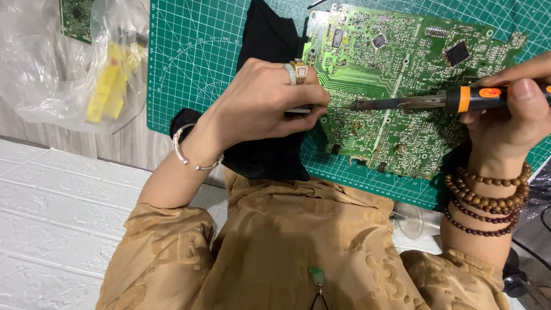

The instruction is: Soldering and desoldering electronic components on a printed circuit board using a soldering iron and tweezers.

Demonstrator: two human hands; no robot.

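A large green circuit board [402, 69] lies on a green cutting mat [195, 51]. My right hand [511, 115] grips a soldering iron [425, 103] with an orange and black handle, its metal tip reaching left over the middle of the board. My left hand [264, 103], with rings and a silver bracelet, pinches a thin silvery tool [301, 109], probably tweezers, at the board's left edge, close to the iron's tip. A black cloth [270, 155] lies under my left hand.
A clear plastic bag [74, 63] at the left holds yellow parts and a small green board. A clear round object [410, 221] sits below the mat. A white textured surface [57, 195] runs along the left. Bead bracelets circle my right wrist.
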